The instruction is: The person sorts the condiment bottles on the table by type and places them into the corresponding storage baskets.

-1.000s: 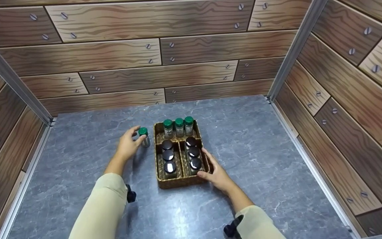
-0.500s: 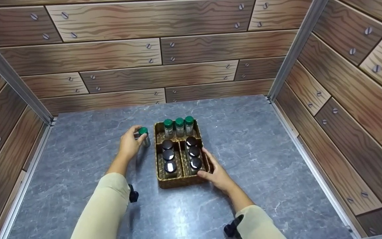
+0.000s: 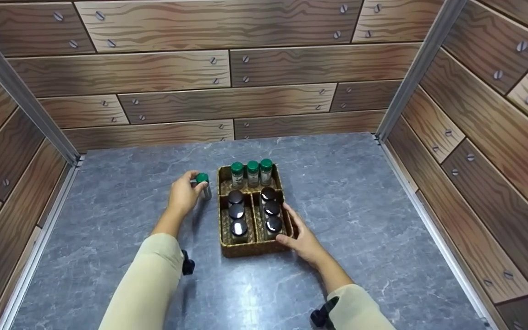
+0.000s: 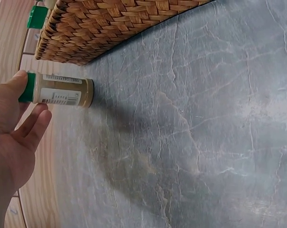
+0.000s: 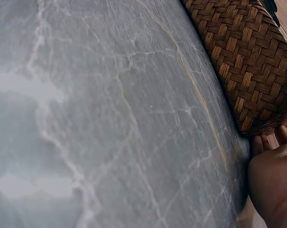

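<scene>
In the head view my left hand (image 3: 184,195) is at the left of the woven basket (image 3: 239,250), its thumb and fingers pinching a green-capped spice jar (image 3: 206,190) near the cap. The left wrist view shows this jar (image 4: 62,90) upright, with a white barcode label and pale brown contents. My right hand (image 3: 307,243) touches the basket's front right corner, thumb at the front rim and fingers along the right side. Three green-capped jars (image 3: 252,174) stand in the basket's back compartment. Black-lidded jars fill a row in the left compartment (image 3: 239,227) and another in the right (image 3: 273,223).
The grey marbled tabletop (image 3: 360,192) carries the basket near its middle. Wood-plank-patterned walls (image 3: 282,101) rise at the back and both sides, with metal posts (image 3: 422,68) at the corners.
My left thumb and fingers have closed in on the jar's cap. The right hand keeps its place at the basket corner. The head view has shifted slightly.
</scene>
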A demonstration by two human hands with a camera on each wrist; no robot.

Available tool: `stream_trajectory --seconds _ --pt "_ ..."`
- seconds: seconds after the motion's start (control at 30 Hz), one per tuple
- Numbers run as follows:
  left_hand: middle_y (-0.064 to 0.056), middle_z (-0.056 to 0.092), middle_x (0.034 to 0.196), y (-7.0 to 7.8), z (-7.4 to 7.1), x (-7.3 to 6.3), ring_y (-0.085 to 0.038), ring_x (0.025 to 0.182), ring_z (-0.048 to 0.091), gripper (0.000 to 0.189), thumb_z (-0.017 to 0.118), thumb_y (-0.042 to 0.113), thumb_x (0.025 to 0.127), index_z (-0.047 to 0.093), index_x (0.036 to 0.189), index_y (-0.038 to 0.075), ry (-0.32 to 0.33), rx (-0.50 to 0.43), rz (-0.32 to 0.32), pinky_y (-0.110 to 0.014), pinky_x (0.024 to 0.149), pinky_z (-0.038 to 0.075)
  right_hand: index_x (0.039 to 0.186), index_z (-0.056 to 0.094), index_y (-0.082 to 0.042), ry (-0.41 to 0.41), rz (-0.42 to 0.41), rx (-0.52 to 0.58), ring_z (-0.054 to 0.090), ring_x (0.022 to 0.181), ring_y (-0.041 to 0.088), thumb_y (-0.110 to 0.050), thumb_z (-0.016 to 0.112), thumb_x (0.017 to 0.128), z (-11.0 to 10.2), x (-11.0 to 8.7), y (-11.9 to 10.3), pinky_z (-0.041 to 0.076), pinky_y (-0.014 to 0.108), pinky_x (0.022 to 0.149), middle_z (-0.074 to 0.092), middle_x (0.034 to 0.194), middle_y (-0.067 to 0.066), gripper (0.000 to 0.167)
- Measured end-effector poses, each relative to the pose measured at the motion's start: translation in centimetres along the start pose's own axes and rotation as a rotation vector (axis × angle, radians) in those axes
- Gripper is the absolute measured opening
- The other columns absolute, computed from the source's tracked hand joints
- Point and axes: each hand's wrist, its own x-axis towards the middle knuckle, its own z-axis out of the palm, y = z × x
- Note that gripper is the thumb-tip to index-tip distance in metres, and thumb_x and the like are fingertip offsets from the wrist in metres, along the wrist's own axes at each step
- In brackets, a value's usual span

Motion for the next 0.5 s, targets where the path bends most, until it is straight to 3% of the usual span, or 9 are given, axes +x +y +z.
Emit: stream_trajectory --seconds 0.23,0.5 --pt "-0.028 0.064 0.142 -0.15 0.34 -0.09 -0.042 0.132 0.068 0.047 0.066 0.022 0.109 0.054 0.147 -0.004 -0.009 0.058 0.04 -0.051 0.108 0.059 0.172 0.032 -0.03 0.005 0.009 0.003 0.029 0.164 0.042 -0.028 0.09 0.089 -0.06 0.09 -0.07 0.017 0.064 0.135 0.029 0.179 0.016 0.101" --pt "-0.026 0.063 0.136 0.19 0.05 -0.41 -0.041 0.129 0.068 0.045 0.072 0.021 0.106 0.057 0.139 -0.005 0.05 -0.03 0.042 -0.05 0.11 0.057 0.172 0.031 -0.032 0.0 0.009 -0.012 0.023 0.166 0.045 -0.031 0.09 0.089 -0.21 0.11 0.09 0.012 0.069 0.135 0.025 0.181 0.015 0.102"
